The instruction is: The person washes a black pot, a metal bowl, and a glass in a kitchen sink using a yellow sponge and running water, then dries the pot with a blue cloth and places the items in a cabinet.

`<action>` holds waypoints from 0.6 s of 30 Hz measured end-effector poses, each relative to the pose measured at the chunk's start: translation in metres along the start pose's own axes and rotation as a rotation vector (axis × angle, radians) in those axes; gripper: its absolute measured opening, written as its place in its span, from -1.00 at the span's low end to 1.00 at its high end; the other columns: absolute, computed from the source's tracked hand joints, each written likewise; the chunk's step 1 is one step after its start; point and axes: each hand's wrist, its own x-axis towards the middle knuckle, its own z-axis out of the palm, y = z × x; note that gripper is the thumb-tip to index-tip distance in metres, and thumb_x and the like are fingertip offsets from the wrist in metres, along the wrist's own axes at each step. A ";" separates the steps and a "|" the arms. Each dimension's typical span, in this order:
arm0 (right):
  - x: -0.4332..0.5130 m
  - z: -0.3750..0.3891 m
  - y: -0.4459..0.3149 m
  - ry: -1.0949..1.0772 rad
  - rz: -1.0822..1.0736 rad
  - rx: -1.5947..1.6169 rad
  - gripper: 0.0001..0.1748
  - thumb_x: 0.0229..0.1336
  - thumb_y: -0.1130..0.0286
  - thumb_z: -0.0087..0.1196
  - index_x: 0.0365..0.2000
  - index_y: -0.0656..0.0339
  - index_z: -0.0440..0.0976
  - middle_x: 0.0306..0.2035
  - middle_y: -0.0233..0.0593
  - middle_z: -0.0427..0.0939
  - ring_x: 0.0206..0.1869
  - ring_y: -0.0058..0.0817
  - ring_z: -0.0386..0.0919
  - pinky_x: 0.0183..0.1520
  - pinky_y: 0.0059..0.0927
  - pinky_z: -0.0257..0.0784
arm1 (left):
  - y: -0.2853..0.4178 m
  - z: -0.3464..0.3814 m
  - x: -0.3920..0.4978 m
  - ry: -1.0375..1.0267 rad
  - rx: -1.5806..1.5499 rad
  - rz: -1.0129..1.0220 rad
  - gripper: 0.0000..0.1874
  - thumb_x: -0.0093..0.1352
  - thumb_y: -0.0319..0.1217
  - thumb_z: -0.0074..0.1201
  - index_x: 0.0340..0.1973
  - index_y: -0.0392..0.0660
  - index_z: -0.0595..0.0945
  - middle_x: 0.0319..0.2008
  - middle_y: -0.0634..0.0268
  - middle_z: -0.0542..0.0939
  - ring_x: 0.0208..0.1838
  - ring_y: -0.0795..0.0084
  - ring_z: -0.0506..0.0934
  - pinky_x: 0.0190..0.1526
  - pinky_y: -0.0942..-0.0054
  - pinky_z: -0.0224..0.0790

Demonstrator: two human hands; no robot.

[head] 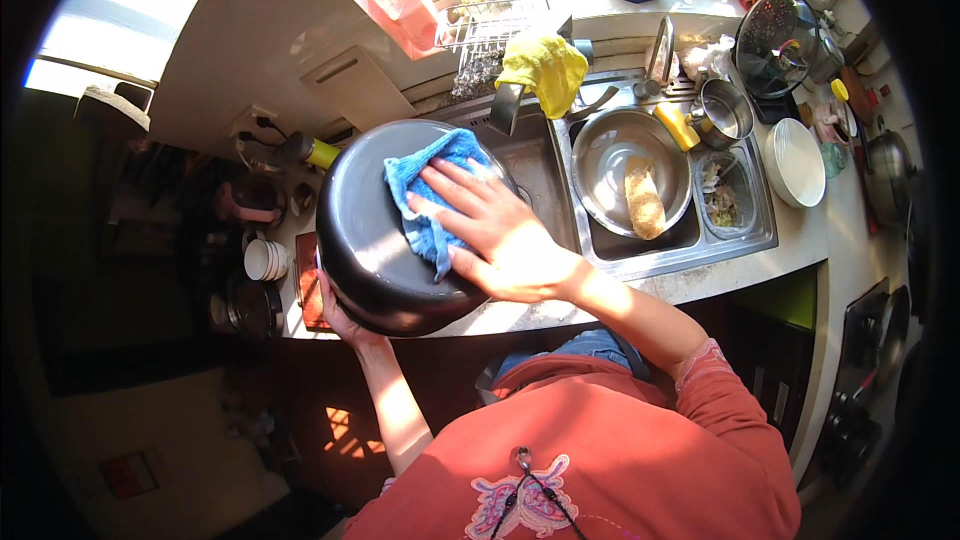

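Note:
A large dark pot (352, 210) is tipped so that its flat outer base faces up at me. It is held over the counter edge and the left part of the sink. My left hand (346, 319) supports it from the lower left, with the thumb on its side and the other fingers hidden. A blue cloth (416, 172) lies bunched on the base. My right hand (487, 229) presses the cloth against the pot, fingers spread over it.
The sink's right basin holds a steel pan (600, 202) with a loofah (643, 199) in it. A plastic tub of scraps (724, 191) sits beside it. A yellow cloth (544, 71) hangs over the faucet. White bowls (266, 260) stand left; another white bowl (796, 165) stands right.

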 end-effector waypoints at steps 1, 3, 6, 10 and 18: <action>-0.002 0.002 -0.013 -0.032 -0.034 -0.006 -0.38 0.19 0.25 -0.05 0.26 0.16 0.24 0.33 0.09 0.17 0.43 -0.01 0.05 0.45 0.05 -0.13 | 0.000 0.001 0.000 0.028 0.033 0.027 -0.50 0.56 -0.10 -0.30 0.21 -0.18 0.44 0.20 0.12 0.49 0.25 0.18 0.43 0.35 0.10 0.13; -0.005 0.004 -0.025 -0.067 -0.155 0.078 -0.41 0.21 0.27 -0.04 0.26 0.11 0.26 0.33 0.02 0.19 0.44 -0.07 0.04 0.46 0.05 -0.15 | 0.001 0.000 -0.001 0.113 0.012 -0.042 -0.48 0.56 -0.10 -0.33 0.24 -0.19 0.41 0.25 0.11 0.44 0.28 0.17 0.40 0.36 0.09 0.09; 0.011 0.001 -0.008 -0.151 -0.195 0.308 -0.46 0.25 0.34 -0.07 0.25 0.06 0.28 0.33 -0.08 0.22 0.44 -0.17 0.06 0.47 0.04 -0.16 | 0.005 -0.004 -0.004 -0.018 0.004 -0.046 -0.48 0.56 -0.09 -0.32 0.20 -0.22 0.45 0.20 0.08 0.48 0.23 0.16 0.45 0.32 0.12 0.17; 0.059 0.013 0.023 0.171 0.071 0.146 -0.46 0.24 0.39 -0.09 0.24 0.13 0.29 0.34 0.01 0.19 0.44 -0.08 0.04 0.46 0.00 -0.20 | 0.008 -0.003 0.001 0.122 0.039 -0.050 -0.55 0.54 -0.11 -0.23 -0.06 -0.21 0.64 -0.03 0.12 0.65 0.09 0.22 0.56 0.23 0.21 0.31; 0.048 0.020 -0.005 -0.031 -0.388 0.342 -0.55 0.18 0.41 -0.06 0.11 0.10 0.42 0.22 -0.08 0.35 0.35 -0.14 0.19 0.40 -0.05 0.05 | -0.009 0.006 0.001 0.100 0.024 0.034 -0.39 0.53 -0.06 -0.30 0.37 -0.16 0.20 0.37 0.12 0.26 0.38 0.14 0.27 0.40 0.07 0.06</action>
